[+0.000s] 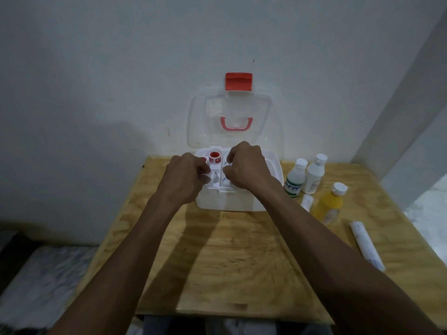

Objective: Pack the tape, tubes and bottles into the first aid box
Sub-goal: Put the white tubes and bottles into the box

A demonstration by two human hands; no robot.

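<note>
The white first aid box (273,170) stands open at the table's far edge, its clear lid (232,112) leaning on the wall. Its inner tray (219,187) holds a red tape roll (214,157) at the back left. My left hand (186,175) is curled over the tray's left compartment, fingers closed on a small white tube (214,177). My right hand (246,165) covers the middle compartment, pinching a white tube with blue print (226,178). To the right of the box stand a clear green-labelled bottle (295,177), a white bottle (314,175) and a yellow bottle (330,204).
A short white tube (307,201) lies between the bottles. A long white tube (366,245) lies near the table's right edge. The wooden table (242,257) stands against a white wall, and a pale patterned surface (48,269) lies lower left.
</note>
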